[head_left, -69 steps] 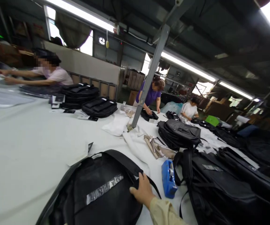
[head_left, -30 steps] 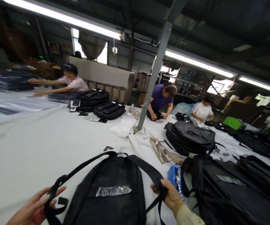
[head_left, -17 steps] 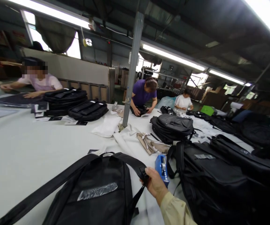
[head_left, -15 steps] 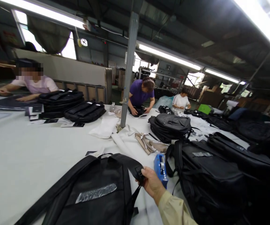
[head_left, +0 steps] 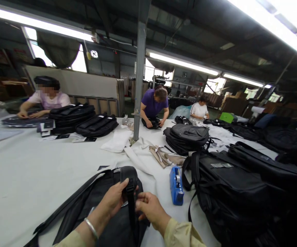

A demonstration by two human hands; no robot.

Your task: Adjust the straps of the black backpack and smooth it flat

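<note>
Holding a black strap (head_left: 130, 192) w/ both hands over a black backpack (head_left: 104, 212) on a white table (head_left: 27, 171).
Left hand (head_left: 114, 199) is closed round the strap's folded upper part; right hand (head_left: 148, 207) pinches it just below, fingers curled. Backpack lies flat at the near table edge, under the hands. Blue tape dispenser (head_left: 176, 185) sits just to the right, beside a pile of black bags (head_left: 230, 192). Further back: metal post (head_left: 138, 85), more stacked bags (head_left: 83, 120), 3 other people at work at the far side.
</note>
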